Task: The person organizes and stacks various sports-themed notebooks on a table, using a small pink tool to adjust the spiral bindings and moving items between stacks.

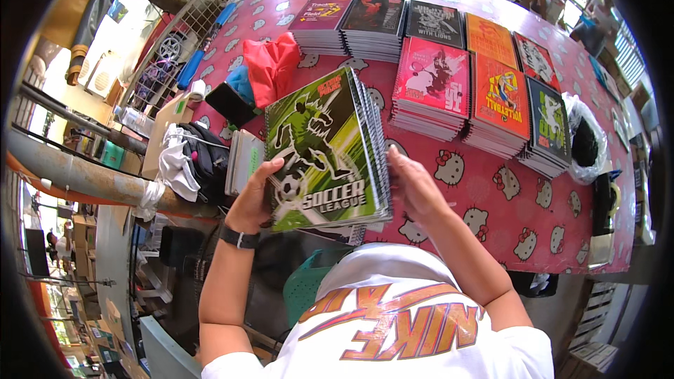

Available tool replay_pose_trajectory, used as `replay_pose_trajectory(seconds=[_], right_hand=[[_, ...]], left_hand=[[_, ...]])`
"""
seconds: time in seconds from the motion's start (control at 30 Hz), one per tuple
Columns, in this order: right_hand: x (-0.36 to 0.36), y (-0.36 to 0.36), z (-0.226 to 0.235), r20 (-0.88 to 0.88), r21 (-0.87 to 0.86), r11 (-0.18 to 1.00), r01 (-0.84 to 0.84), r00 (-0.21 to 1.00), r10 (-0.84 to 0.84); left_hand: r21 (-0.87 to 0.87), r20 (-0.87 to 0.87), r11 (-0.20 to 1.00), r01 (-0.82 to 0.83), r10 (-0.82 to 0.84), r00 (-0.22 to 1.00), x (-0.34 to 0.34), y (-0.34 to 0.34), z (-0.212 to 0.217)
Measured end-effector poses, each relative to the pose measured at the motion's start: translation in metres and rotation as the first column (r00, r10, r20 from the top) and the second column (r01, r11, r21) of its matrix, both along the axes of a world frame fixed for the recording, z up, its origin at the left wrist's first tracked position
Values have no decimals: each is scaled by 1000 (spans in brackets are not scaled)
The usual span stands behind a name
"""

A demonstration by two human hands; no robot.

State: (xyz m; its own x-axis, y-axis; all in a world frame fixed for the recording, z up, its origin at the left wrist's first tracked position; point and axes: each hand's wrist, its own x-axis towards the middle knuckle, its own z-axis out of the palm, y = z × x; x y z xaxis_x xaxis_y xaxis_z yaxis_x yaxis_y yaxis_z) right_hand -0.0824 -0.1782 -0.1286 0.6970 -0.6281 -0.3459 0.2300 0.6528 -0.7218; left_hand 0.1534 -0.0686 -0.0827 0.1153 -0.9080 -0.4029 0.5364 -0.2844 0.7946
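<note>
The left hand [250,200] clasps notebooks [316,151], perhaps to align them. The right hand [415,188] is by their spirals [381,147], grip unclear.

Bare forearms [460,249] angle inward, the left hand [249,200] clasping thumb uppermost, the right hand [419,188] loosely curled.

Head-worn fisheye — close, steeply downward
</note>
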Motion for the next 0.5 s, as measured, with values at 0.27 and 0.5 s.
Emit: replay_pose_trajectory(seconds=[0.27,0.5], right_hand=[[-7,-28,-13,-214,-247,969,25,974,-80],[-6,-56,-6,-238,-215,969,-118,969,65]], left_hand=[[-90,-90,977,-191,183,979,-18,5,-11],[-102,-119,973,-209,197,973,-16,10,-12]])
